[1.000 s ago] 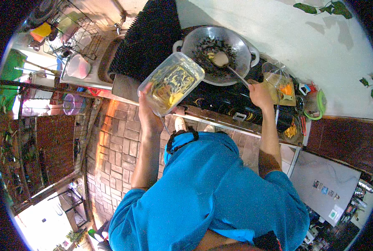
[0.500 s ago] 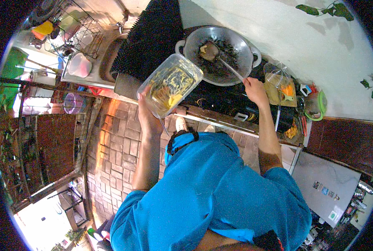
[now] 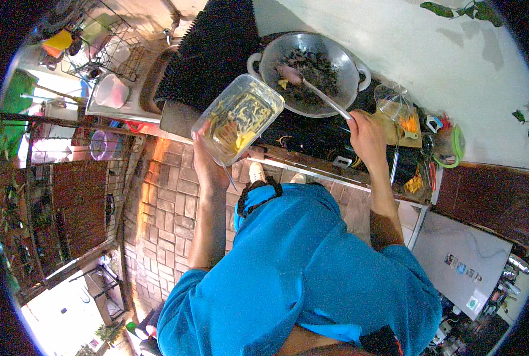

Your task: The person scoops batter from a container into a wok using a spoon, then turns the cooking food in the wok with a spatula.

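Observation:
My left hand (image 3: 210, 163) grips a clear plastic container (image 3: 222, 110) by its near left side, tilted, with yellow margarine-like smears and a lump inside. A thin handle sticks out below that hand; what it belongs to is hidden. My right hand (image 3: 368, 137) is closed around the handle of a spatula (image 3: 322, 97). The spatula's blade is down in a large metal wok (image 3: 350, 59), turned on its side. Dark chopped pieces (image 3: 319, 70) lie in the wok, and a small yellow lump (image 3: 283, 84) rests beside the blade.
The wok stands on a black stove (image 3: 306, 139). To its right are a wire strainer (image 3: 395, 104), a cutting board (image 3: 419, 140) with orange strips, and a green-rimmed item (image 3: 456, 148). At left are a sink (image 3: 151, 89), a dish rack (image 3: 107, 47) and a pink-white tub (image 3: 111, 92).
The spatula's blade has turned over, and the yellow lump that was on it now lies in the wok. My right hand has shifted slightly right and down. The container moved slightly left.

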Demonstrator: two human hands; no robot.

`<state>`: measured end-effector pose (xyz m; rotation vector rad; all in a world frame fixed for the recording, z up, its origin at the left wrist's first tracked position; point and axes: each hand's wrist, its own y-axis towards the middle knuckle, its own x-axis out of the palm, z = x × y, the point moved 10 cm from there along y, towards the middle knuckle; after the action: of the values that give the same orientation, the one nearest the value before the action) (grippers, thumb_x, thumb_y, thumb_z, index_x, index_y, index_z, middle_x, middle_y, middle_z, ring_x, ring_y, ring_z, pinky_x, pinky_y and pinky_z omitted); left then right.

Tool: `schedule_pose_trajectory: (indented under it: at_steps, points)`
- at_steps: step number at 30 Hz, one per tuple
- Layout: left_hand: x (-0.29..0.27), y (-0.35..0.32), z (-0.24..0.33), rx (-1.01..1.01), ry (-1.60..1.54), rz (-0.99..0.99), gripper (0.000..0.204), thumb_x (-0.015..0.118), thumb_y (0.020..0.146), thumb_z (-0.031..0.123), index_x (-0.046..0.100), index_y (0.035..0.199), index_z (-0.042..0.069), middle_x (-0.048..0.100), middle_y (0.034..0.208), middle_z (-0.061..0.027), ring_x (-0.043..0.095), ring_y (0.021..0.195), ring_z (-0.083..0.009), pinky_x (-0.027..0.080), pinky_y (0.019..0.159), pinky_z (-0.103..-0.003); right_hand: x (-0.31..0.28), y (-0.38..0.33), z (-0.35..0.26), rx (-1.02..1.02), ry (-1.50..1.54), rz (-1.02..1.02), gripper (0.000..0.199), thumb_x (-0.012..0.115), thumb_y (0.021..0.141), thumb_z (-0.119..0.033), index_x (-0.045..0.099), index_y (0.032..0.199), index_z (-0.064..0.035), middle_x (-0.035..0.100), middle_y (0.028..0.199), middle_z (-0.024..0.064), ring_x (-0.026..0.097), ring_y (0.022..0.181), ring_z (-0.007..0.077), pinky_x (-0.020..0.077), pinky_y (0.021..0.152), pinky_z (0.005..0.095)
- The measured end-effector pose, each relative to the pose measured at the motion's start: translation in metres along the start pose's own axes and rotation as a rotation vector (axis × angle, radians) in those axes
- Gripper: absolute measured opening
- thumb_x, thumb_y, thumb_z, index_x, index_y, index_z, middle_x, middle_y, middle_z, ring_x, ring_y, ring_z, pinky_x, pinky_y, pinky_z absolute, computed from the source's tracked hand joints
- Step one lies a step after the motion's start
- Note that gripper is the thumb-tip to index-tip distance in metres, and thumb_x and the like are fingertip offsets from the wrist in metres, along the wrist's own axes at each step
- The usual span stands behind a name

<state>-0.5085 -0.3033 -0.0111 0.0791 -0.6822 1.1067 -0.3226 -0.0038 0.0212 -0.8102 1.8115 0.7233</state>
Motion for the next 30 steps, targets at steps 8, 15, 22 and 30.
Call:
schedule_pose_trajectory:
  at_steps: [8,15,22,30]
  points:
    - [0.009,-0.004,-0.002,-0.026,-0.017,0.046,0.062,0.035,0.093,0.058,0.040,0.135,0.013,0.052,0.129,-0.0131,0.060,0.109,-0.0260,0.061,0.057,-0.032,-0.031,-0.022,-0.010,-0.049,-0.059,0.082,0.022,0.056,0.090,-0.021,0.064,0.107,-0.0081,0.065,0.091,0.0157,0.062,0.081,0.0362,0.0482,0.068,0.0448]
    - [0.011,-0.001,0.001,0.003,0.014,-0.008,0.060,0.032,0.096,0.055,0.036,0.136,0.010,0.050,0.129,-0.0164,0.060,0.108,-0.0306,0.061,0.063,-0.040,-0.030,-0.019,-0.001,-0.006,-0.084,0.109,0.023,0.056,0.091,-0.022,0.064,0.106,-0.0079,0.065,0.088,0.0171,0.062,0.078,0.0371,0.0476,0.066,0.0463]
    - [0.004,-0.005,-0.006,-0.025,-0.025,0.003,0.059,0.034,0.094,0.057,0.041,0.134,0.014,0.050,0.131,-0.0126,0.060,0.109,-0.0280,0.061,0.063,-0.038,-0.021,-0.009,0.026,0.091,-0.134,0.137,0.025,0.054,0.092,-0.024,0.064,0.106,-0.0057,0.066,0.090,0.0184,0.063,0.080,0.0383,0.0499,0.070,0.0491]
    - [0.002,-0.008,-0.003,-0.028,-0.013,0.045,0.057,0.036,0.094,0.055,0.043,0.133,0.014,0.053,0.127,-0.0121,0.061,0.106,-0.0272,0.062,0.061,-0.036,-0.005,-0.005,0.023,0.113,-0.066,0.071,0.023,0.054,0.092,-0.023,0.066,0.102,-0.0072,0.066,0.084,0.0188,0.063,0.078,0.0391,0.0484,0.069,0.0491]
